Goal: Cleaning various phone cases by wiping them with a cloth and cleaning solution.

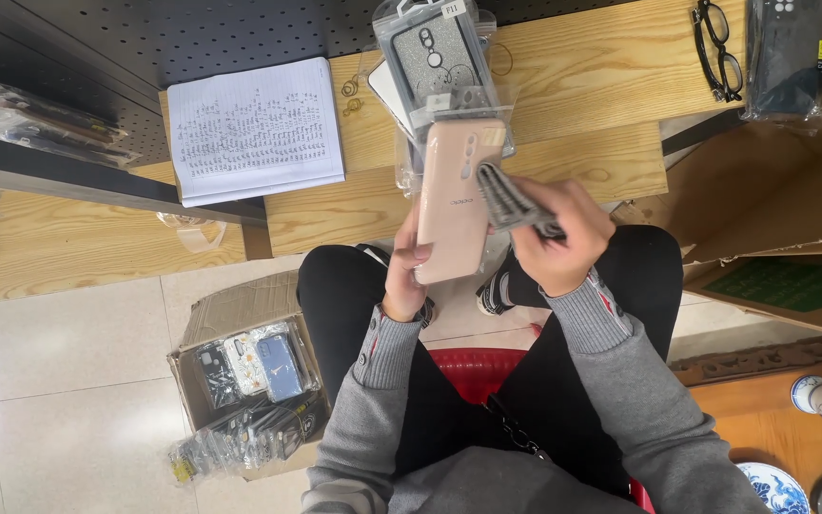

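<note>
My left hand (405,268) grips the lower left edge of a pale pink phone (456,195), held upright with its back facing me, over my lap. My right hand (563,238) clutches a folded grey cloth (511,200) whose end rests against the phone's right side. Just beyond the phone, a stack of clear packets with phone cases (437,62) lies on the wooden table (601,86); the top one is grey and glittery.
An open handwritten notebook (254,128) lies on the table's left part. Black glasses (718,48) and a dark packaged case (784,52) sit at the far right. A cardboard box (244,366) of packaged cases stands on the tiled floor at my left. I sit on a red stool (473,371).
</note>
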